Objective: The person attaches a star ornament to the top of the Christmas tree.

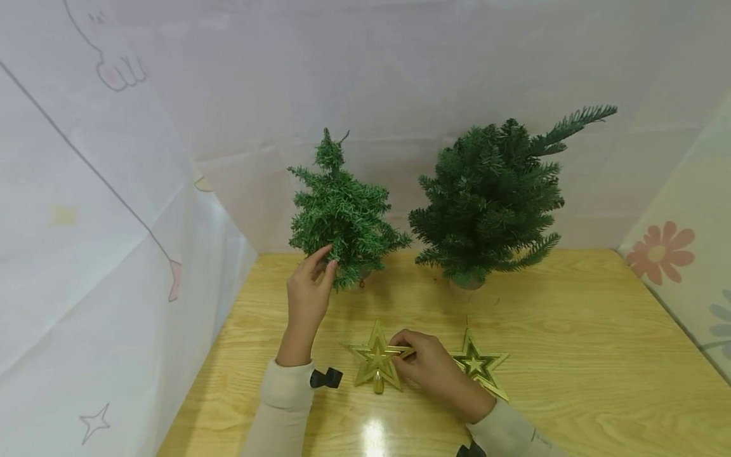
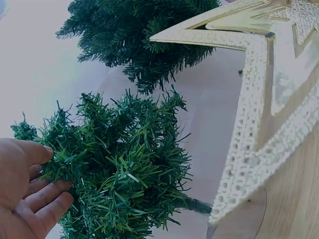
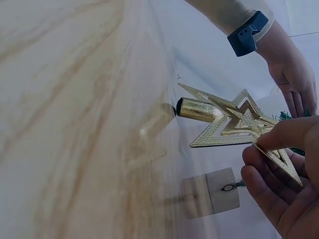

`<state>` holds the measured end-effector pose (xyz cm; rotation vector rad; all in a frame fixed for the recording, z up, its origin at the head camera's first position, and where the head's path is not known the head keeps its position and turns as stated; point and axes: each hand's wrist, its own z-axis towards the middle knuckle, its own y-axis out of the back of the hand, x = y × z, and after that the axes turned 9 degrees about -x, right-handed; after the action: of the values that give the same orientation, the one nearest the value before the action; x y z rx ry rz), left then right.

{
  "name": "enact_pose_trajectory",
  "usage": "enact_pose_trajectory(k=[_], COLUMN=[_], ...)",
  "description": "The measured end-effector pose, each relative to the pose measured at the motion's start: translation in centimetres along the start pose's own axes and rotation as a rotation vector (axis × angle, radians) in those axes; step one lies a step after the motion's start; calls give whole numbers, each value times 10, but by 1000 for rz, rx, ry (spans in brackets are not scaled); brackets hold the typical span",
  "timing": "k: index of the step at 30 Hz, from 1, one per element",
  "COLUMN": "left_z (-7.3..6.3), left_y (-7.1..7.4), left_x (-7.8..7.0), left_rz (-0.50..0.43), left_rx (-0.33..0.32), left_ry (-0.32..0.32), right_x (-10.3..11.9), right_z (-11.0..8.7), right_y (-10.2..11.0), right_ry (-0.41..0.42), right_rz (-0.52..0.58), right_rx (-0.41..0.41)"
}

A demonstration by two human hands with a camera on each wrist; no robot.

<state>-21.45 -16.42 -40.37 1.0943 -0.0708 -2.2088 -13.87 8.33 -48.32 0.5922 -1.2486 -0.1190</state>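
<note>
My right hand (image 1: 428,365) pinches one point of a gold star tree topper (image 1: 377,357), its short hollow socket turned down toward the table. In the right wrist view, the thumb lies on top of that star (image 3: 244,119) with fingers below. My left hand (image 1: 304,298) is at the lower left of a small green artificial Christmas tree (image 1: 345,206). Its thumb and fingers are apart and touch the outer branches, as the left wrist view of the tree (image 2: 119,164) shows. A second gold star (image 1: 475,364) lies on the table, partly hidden behind my right forearm.
A fuller, darker artificial tree (image 1: 491,197) stands right of the small one, one branch sticking out to the upper right. Both are at the back of the wooden table (image 1: 582,343), close to a pale printed cloth backdrop (image 1: 388,76). Cloth also hangs at both sides.
</note>
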Motion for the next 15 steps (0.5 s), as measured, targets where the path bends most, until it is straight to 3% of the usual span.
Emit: enact_pose_trajectory(k=[15], left_z=[1], left_y=[2], left_x=[-2], left_rz=[21], left_rx=[5], left_ry=[-29], right_x=[1], right_z=[-2], right_y=[-2], right_ry=[24], right_rz=[42], right_rx=[-36])
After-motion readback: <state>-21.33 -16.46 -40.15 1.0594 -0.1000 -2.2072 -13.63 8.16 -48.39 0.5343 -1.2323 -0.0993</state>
